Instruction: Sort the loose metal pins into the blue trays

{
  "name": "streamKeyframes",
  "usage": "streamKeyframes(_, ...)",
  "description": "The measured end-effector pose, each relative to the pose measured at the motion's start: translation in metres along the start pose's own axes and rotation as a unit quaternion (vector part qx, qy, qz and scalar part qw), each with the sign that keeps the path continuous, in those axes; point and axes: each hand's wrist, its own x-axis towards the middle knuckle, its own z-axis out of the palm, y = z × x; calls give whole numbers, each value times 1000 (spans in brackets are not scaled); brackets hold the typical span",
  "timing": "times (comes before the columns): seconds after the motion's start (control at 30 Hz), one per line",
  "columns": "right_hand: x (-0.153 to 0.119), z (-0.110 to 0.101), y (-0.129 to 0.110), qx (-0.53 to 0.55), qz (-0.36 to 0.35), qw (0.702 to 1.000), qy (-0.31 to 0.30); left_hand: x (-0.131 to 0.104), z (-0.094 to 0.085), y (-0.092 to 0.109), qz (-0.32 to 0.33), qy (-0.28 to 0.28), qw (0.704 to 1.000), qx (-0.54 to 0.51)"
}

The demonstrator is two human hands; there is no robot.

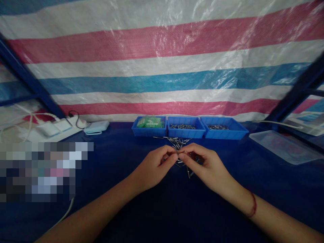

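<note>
My left hand (pixel 157 165) and my right hand (pixel 206 163) meet at the middle of the table, thumbs and index fingers pinched tip to tip. What they pinch is too small and too covered by the fingertips to make out. Under and behind the fingers lies a loose pile of thin silvery metal pins (pixel 178 142), which look like blind rivets. Several more pins (pixel 188 172) stick out below my right hand, partly hidden by it.
Three blue bins stand in a row behind the pile: one with green packets (pixel 151 123), the middle bin (pixel 186 133) and right bin (pixel 235 134) with metal pins. A power strip (pixel 54 130) and light-blue case (pixel 96 127) lie left; a clear plastic lid (pixel 283 146) lies right. Striped sheeting (pixel 162 77) hangs behind.
</note>
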Motion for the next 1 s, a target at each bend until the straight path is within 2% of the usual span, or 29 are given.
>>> streamKeyframes(0.23, -1, 1, 1, 5, 2, 1000, -2, 0, 0, 1, 31, -2, 999, 31)
streamKeyframes(0.5, -1, 0, 2, 7, 6, 1000, 4, -1, 1, 1, 29, 2, 999, 20)
streamKeyframes(1.0, 0, -1, 2, -18, 9, 1000, 7, -1, 0, 2, 6, 84, 996, 13)
